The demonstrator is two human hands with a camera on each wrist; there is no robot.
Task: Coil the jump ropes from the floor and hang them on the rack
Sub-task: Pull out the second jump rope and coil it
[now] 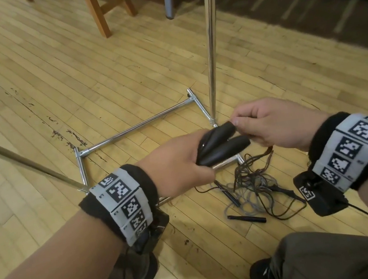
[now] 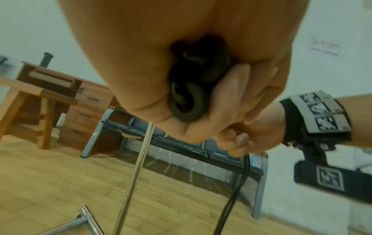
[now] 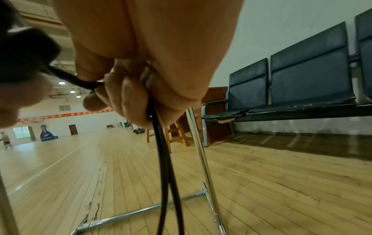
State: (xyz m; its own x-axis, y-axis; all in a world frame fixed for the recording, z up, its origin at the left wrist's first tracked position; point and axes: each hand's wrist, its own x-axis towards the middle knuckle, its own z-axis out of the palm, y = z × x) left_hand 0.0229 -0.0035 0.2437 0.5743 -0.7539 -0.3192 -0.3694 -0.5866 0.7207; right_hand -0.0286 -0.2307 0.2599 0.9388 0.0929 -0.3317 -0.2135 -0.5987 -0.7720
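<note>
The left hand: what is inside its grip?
The left hand grips two black handles, side by side. Their near ends show in the wrist view; their middle parts stay covered by the fingers.

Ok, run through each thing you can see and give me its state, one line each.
Left hand: grips the two black handles.
Black handles: held together, off the floor, side by side.
Right hand: pinches the black cord beside the handles.
Black cord: two strands hanging down from the right hand.
Rope pile: tangled on the floor, not coiled.
Loose handle: lying flat on the floor.
Rack: standing upright.
</note>
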